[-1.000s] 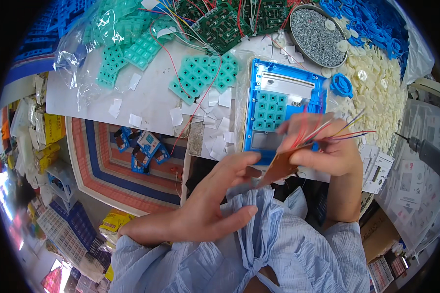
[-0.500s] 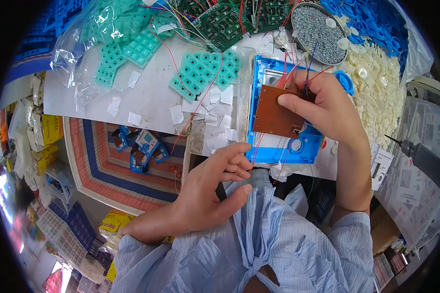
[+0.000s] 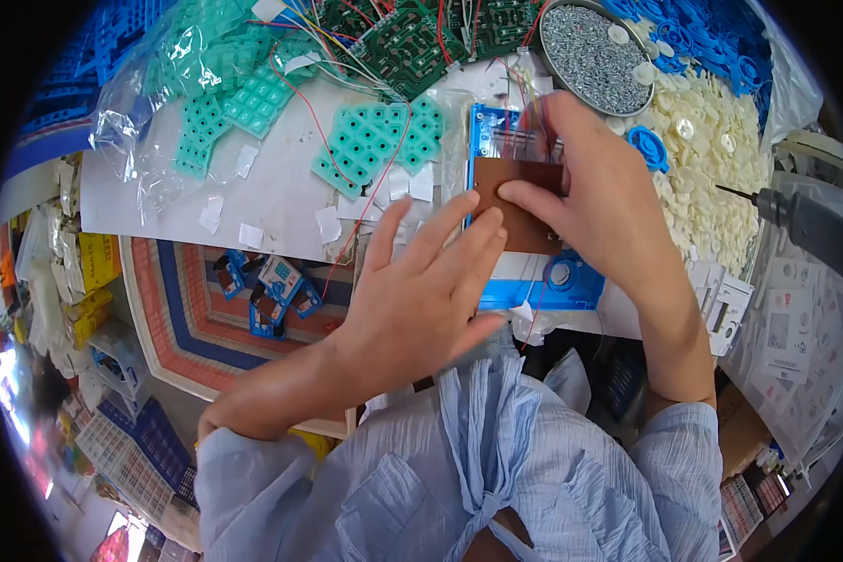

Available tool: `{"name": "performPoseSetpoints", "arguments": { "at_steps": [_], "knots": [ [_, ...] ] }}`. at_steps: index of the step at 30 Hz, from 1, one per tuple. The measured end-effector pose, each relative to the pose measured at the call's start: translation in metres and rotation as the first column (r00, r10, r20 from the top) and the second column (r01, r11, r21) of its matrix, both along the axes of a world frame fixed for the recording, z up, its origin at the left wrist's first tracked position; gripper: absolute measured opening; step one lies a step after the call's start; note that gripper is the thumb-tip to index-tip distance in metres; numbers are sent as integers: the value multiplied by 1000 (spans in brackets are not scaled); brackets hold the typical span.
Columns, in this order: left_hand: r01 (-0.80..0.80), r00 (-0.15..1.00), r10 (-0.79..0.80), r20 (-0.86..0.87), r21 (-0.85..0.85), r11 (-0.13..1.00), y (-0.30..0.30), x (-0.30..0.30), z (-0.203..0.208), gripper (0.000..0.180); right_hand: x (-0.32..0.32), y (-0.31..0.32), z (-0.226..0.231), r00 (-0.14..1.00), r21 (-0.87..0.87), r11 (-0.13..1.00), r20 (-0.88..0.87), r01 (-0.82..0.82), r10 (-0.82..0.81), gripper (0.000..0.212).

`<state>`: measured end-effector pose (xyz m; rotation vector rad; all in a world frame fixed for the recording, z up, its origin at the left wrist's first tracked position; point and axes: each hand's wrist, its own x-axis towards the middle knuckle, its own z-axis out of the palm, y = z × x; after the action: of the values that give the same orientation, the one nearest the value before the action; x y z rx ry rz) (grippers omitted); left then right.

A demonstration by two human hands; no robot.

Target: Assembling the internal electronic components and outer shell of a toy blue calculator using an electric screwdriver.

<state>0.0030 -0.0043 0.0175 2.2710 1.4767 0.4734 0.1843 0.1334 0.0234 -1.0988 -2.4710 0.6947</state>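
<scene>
My right hand (image 3: pixel 604 183) grips a brown circuit board (image 3: pixel 531 236), its thumb flat on the board's face and its other fingers out of sight behind the far edge. Beneath the board lies a blue plastic housing (image 3: pixel 543 296), partly covered by it, with a round opening near its lower right corner. Thin red and dark wires (image 3: pixel 508 126) run up from beyond the board. My left hand (image 3: pixel 407 300) is open, fingers stretched out, with the fingertips at the board's left edge; whether they touch it I cannot tell.
Teal rubber keypads (image 3: pixel 379 140) and green circuit boards (image 3: pixel 407 47) lie at the back. A round tin of screws (image 3: pixel 595 61) stands behind cream plastic discs (image 3: pixel 698 159). An electric screwdriver (image 3: pixel 806 220) is at the right. Assembled blue units (image 3: pixel 276 286) sit in a striped-lined bin.
My left hand has moved up and right to the board's left edge, its fingers spreading. The board now lies lower over the housing, and my right hand has shifted slightly left and away from me.
</scene>
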Motion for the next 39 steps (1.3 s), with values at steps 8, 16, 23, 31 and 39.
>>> {"name": "performPoseSetpoints", "arguments": {
  "at_steps": [8,16,23,31,39],
  "knots": [
    [148,978,-142,-154,32,988,8,-1,4,75,42,-41,-1,960,152,948,89,-278,267,64],
    [216,969,-219,-112,-32,976,22,-9,8,69,33,-62,14,873,36,945,395,-324,284,75],
    [377,897,-350,270,-54,925,115,-29,28,30,20,-72,11,887,127,946,402,-298,226,65],
    [190,972,-152,-178,221,956,251,28,-21,16,27,-76,12,891,105,931,345,-349,295,63],
    [263,852,-167,-496,129,956,273,61,-35,18,34,-71,2,957,95,959,145,-267,252,53]
  ]
}}
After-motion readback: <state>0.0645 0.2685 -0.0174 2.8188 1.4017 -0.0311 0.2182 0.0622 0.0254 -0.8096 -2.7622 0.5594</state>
